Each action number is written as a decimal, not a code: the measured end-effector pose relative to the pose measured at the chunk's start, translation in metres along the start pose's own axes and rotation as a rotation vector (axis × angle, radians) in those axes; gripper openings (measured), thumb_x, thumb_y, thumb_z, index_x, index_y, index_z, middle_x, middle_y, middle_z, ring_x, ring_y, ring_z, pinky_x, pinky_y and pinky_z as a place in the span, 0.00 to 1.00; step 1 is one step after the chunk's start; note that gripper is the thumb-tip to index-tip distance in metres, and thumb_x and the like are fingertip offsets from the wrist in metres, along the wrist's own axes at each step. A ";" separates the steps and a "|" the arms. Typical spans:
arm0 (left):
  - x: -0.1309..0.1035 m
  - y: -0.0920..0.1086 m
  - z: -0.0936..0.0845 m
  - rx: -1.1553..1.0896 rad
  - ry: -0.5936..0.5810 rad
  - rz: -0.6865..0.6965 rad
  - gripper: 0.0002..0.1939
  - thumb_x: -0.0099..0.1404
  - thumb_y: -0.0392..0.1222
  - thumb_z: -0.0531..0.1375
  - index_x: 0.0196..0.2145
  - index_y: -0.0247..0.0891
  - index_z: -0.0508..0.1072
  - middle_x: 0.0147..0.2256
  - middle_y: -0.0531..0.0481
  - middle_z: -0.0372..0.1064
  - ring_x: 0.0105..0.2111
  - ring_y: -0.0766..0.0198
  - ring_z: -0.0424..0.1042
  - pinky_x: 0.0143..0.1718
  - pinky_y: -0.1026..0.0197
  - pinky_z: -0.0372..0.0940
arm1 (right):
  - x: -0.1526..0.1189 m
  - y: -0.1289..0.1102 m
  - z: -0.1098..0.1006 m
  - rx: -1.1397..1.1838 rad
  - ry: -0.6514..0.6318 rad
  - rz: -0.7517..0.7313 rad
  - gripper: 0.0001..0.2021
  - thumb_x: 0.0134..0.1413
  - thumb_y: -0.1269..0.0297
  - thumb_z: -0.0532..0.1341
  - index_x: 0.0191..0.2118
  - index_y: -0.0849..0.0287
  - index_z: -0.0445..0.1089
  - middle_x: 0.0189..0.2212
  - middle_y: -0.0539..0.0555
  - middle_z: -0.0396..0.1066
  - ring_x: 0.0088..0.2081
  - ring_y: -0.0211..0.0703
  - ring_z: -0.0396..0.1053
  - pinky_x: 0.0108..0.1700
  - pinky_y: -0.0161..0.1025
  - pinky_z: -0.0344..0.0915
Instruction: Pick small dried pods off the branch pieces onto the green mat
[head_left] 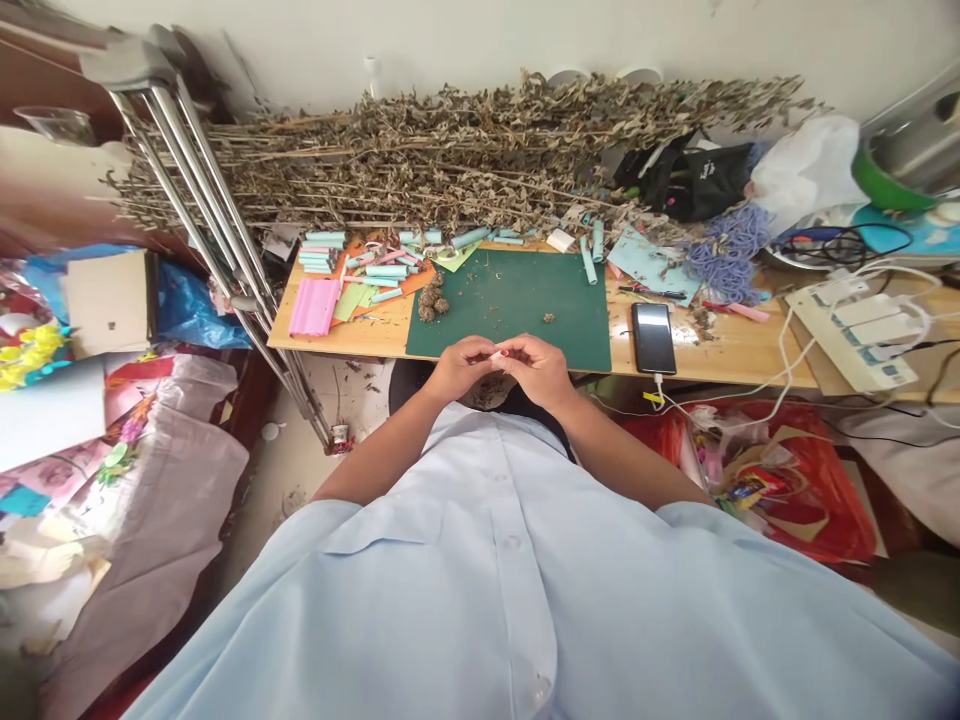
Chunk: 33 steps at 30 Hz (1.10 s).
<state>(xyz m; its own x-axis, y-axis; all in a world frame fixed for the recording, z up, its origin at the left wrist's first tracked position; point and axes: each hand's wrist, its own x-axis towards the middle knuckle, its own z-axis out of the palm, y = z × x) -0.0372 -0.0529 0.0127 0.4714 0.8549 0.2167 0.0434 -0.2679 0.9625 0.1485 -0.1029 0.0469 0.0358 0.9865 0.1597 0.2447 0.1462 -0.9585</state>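
Beyond the green mat's (517,285) near edge, left hand (462,366) and right hand (541,369) meet, fingers pinched on a tiny reddish piece (503,352); open room spans the mat right of brown clumps (433,299).

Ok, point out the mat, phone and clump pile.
Mat (511,298): head view, bare green surface near its middle.
Phone (654,338): head view, middle of its dark screen.
Clump pile (432,298): head view, middle of the brown pile on the mat's left side.
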 end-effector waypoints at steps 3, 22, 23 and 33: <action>0.003 -0.001 0.002 0.077 -0.003 0.061 0.18 0.69 0.58 0.67 0.44 0.40 0.84 0.44 0.43 0.79 0.46 0.59 0.77 0.51 0.54 0.71 | 0.000 0.000 -0.001 -0.068 -0.005 -0.038 0.14 0.59 0.45 0.69 0.38 0.51 0.80 0.36 0.52 0.78 0.38 0.47 0.74 0.45 0.46 0.74; 0.028 -0.032 0.001 0.258 0.104 0.065 0.10 0.68 0.48 0.67 0.40 0.39 0.83 0.40 0.45 0.81 0.40 0.60 0.77 0.44 0.57 0.71 | 0.010 0.043 -0.014 -0.220 0.142 -0.016 0.12 0.61 0.49 0.66 0.38 0.52 0.77 0.33 0.52 0.76 0.32 0.44 0.71 0.40 0.44 0.72; 0.032 -0.037 0.000 0.259 0.121 0.044 0.10 0.67 0.47 0.68 0.41 0.39 0.83 0.39 0.45 0.81 0.39 0.60 0.77 0.44 0.58 0.72 | 0.015 0.050 -0.022 -0.278 0.178 -0.005 0.13 0.62 0.49 0.65 0.36 0.52 0.77 0.33 0.52 0.77 0.32 0.44 0.71 0.41 0.44 0.72; 0.042 -0.055 0.004 0.218 0.169 -0.059 0.10 0.65 0.45 0.68 0.41 0.37 0.82 0.39 0.45 0.81 0.37 0.60 0.79 0.45 0.57 0.74 | 0.064 0.091 -0.075 -0.921 0.133 0.094 0.20 0.65 0.52 0.62 0.53 0.60 0.78 0.47 0.65 0.76 0.44 0.58 0.73 0.48 0.51 0.70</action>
<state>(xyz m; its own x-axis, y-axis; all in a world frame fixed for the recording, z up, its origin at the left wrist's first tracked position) -0.0168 -0.0042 -0.0322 0.3096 0.9289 0.2034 0.2635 -0.2893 0.9202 0.2453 -0.0316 -0.0122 0.1913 0.9665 0.1709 0.9046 -0.1061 -0.4128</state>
